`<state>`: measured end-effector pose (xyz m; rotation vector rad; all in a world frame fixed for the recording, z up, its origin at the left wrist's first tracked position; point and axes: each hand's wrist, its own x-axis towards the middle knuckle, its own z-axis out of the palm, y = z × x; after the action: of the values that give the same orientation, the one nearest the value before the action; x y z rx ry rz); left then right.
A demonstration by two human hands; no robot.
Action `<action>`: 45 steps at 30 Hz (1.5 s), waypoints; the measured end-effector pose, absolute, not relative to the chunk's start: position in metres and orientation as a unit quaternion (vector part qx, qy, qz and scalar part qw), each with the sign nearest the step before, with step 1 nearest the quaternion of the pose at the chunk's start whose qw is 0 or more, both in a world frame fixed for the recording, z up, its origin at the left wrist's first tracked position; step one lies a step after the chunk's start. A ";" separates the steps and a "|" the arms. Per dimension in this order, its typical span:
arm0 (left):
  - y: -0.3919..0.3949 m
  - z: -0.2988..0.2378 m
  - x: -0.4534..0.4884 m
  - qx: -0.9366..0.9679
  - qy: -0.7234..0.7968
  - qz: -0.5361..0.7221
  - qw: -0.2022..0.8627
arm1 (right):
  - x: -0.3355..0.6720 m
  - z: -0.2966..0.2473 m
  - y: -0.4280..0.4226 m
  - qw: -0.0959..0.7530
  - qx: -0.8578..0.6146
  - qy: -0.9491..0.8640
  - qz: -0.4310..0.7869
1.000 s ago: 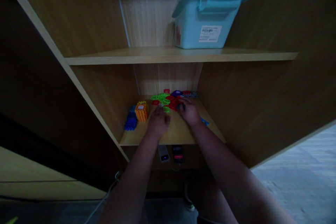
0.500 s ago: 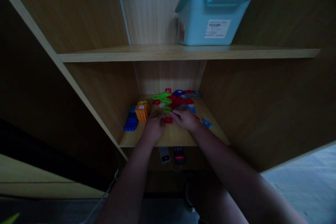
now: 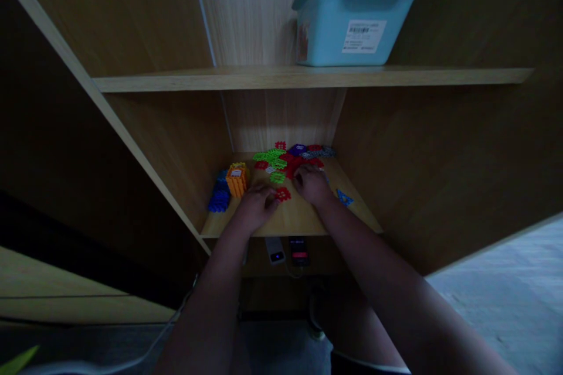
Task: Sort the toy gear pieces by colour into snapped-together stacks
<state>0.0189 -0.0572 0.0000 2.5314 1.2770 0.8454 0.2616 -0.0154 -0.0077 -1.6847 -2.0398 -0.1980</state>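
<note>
My left hand (image 3: 256, 209) is half open, thumb apart from the curled fingers, whose tips are at the left edge of a red piece (image 3: 284, 194). My right hand (image 3: 313, 186) curls at the near side of a red pile (image 3: 295, 164); its fingertips are hard to make out, so I can't tell whether it grips anything. Left of my left hand stands an orange stack (image 3: 237, 183); beyond my right wrist lies a blue triangle (image 3: 344, 198).
</note>
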 end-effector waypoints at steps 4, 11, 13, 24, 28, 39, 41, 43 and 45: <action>-0.055 -0.003 0.019 0.855 0.425 0.282 0.096 | 0.265 -0.008 -0.013 0.244 -0.615 -0.747 -0.061; -0.056 -0.002 0.020 0.855 0.419 0.282 0.116 | 0.270 -0.010 -0.012 0.288 -0.591 -0.752 -0.047; -0.057 -0.001 0.020 0.857 0.414 0.281 0.120 | 0.271 -0.010 -0.012 0.317 -0.569 -0.758 -0.039; -0.053 -0.004 0.023 0.830 0.429 0.318 0.160 | 0.273 -0.013 -0.019 0.414 -0.397 -0.814 0.088; -0.053 -0.004 0.022 0.797 0.466 0.334 0.189 | 0.270 -0.012 -0.023 0.408 -0.383 -0.820 0.122; -0.048 -0.005 0.018 0.792 0.446 0.340 0.241 | 0.267 -0.015 -0.025 0.366 -0.359 -0.843 0.164; -0.049 -0.003 0.018 0.792 0.445 0.339 0.245 | 0.267 -0.015 -0.024 0.362 -0.358 -0.844 0.168; -0.050 -0.001 0.018 0.794 0.442 0.336 0.248 | 0.267 -0.015 -0.025 0.357 -0.364 -0.843 0.172; -0.051 0.000 0.019 0.794 0.443 0.336 0.246 | 0.266 -0.014 -0.025 0.353 -0.370 -0.841 0.176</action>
<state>0.0187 -0.0508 -0.0004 2.1660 1.2095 0.9171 0.2664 -0.0250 -0.0143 -0.9576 -2.1764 0.4560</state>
